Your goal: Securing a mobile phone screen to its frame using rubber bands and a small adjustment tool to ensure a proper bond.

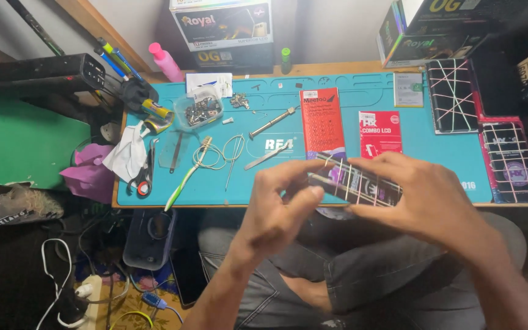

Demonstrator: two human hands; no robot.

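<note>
While both hands hover over the mat's (pixel 447 153) near edge, they share one dark flat box (pixel 352 181) with pale crossing lines — right hand (pixel 426 198) clamped along its right end, left hand (pixel 276 208) pinching the left end, fingers loosely curled. Farther back, a clear tub (pixel 198 111) holds small metal parts — screws, perhaps.

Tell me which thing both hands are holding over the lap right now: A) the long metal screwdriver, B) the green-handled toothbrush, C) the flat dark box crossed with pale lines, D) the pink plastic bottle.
C: the left hand and right hand grip the ends of the flat dark box crossed with pale lines; the other three things lie untouched on or behind the teal work mat.
</note>
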